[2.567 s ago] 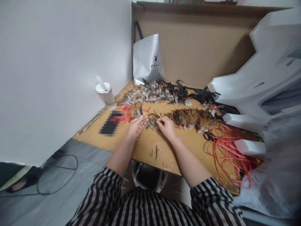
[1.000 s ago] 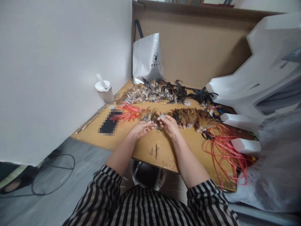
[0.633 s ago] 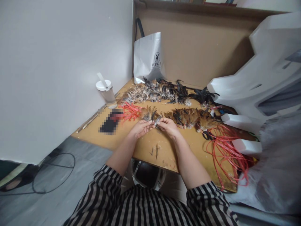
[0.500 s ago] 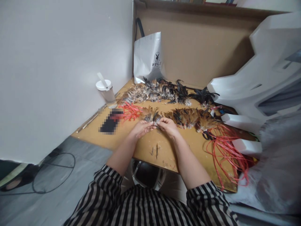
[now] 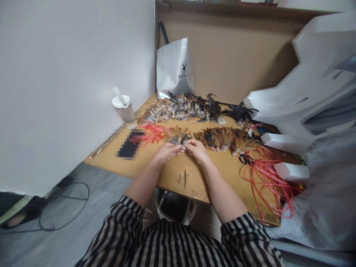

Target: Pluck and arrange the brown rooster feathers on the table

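Note:
Between my hands, above the table's near half, is a small bunch of brown and grey feathers. My left hand pinches its lower end from the left. Close against it, my right hand is closed with thumb and fingertips on the same lower end. The fingertips hide exactly what each one grips there. Just right of my hands lies a row of brown feather bunches. Behind it stretches a longer heap of pale, brown and black feathers. Cut red strips lie to the left of the bunch.
At the left edge stand a lidded cup and a blurred dark flat object. A silver bag leans at the back. Long red strips and black-handled scissors lie right, beside white foam. Small dark bits lie in front.
My right hand's fingers have shifted slightly left against the bunch, and its feathers look more fanned out. The view has moved a little; my left hand keeps its pinch.

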Demonstrator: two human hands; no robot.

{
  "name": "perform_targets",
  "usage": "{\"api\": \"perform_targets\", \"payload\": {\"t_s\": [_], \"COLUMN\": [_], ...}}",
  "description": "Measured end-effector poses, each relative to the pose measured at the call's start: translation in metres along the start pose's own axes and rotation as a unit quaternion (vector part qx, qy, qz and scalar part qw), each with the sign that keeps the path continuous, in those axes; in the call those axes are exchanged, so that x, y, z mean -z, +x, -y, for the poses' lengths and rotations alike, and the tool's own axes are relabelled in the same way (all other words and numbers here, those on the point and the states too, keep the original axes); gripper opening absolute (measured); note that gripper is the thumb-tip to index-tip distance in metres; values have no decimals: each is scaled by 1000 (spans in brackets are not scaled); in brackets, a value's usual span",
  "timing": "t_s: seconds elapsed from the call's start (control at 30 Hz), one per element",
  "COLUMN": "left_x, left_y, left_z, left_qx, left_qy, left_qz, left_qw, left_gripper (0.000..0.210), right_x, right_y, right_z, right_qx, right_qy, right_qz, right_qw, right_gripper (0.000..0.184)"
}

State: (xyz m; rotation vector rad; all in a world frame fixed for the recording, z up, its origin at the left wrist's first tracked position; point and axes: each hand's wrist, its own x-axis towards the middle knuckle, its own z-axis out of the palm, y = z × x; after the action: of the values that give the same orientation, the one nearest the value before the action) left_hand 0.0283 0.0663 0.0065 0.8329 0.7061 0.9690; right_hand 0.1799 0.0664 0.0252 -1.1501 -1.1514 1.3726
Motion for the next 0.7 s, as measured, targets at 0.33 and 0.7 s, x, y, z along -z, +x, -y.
{"api": "perform_targets", "payload": {"t_s": [0.33,0.7], "left_x": [0,-1], "left_y": [-2,-2], "left_z": [-3,-1], "left_qx": [-34,-20], "left_qy": [-40,-26], "left_qz": [6,7], "left_qw": [999,999], "left_gripper": [15,14], "right_x": [8,6], "right_y": [-3,-4], "right_z": [5,2], "right_qx": [-122,-105], "right_qy": [124,174], "right_qz": [153,147], "right_qw": [973,968], "right_gripper": [35,25]}}
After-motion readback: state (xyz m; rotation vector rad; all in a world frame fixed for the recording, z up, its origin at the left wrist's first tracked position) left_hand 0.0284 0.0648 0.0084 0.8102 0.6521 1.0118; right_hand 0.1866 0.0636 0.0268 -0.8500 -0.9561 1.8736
